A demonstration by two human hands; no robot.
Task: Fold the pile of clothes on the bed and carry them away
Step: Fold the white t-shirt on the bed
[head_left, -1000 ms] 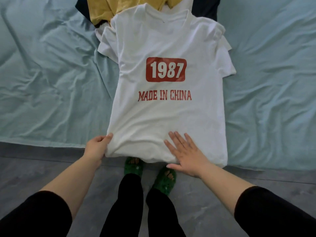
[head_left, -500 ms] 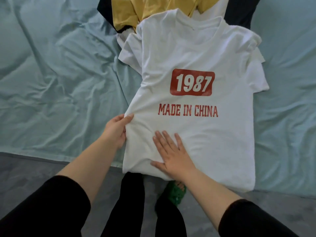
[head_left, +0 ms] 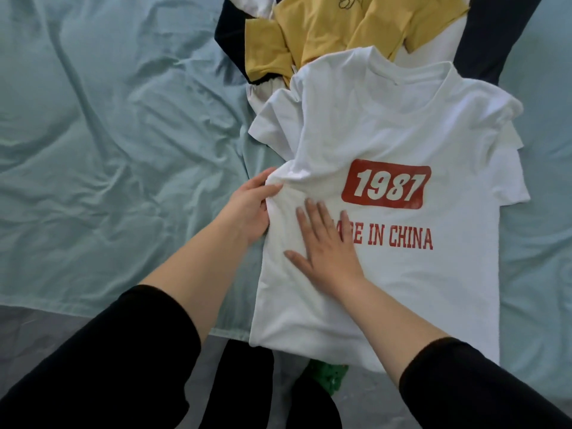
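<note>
White tee (head_left: 402, 289) lies print-up on the bed sheet (head_left: 108, 150), collar at the far end and hem hanging over the near edge of the bed above the floor (head_left: 46, 329). Left hand (head_left: 247, 209) is at the tee's left side seam, level with the print: thumb on top of the fabric, fingers curled under the edge, pinching it. Cloth is bunched into creases at that spot. Right hand (head_left: 325, 243) lies flat on the tee just beside the left one, palm down, fingers straight and spread, pressing the cloth and covering the first letters of the "MADE IN CHINA" line. Red 1987 block (head_left: 385, 184) is fully visible just past the fingertips. Rest of the pile sits at the far end of the tee: yellow garment (head_left: 325, 35) on top, crumpled, dark garment (head_left: 483, 35) under and beside it. The tee's collar and shoulders overlap that pile. Green slipper (head_left: 328, 376) shows on the floor under the hem.
</note>
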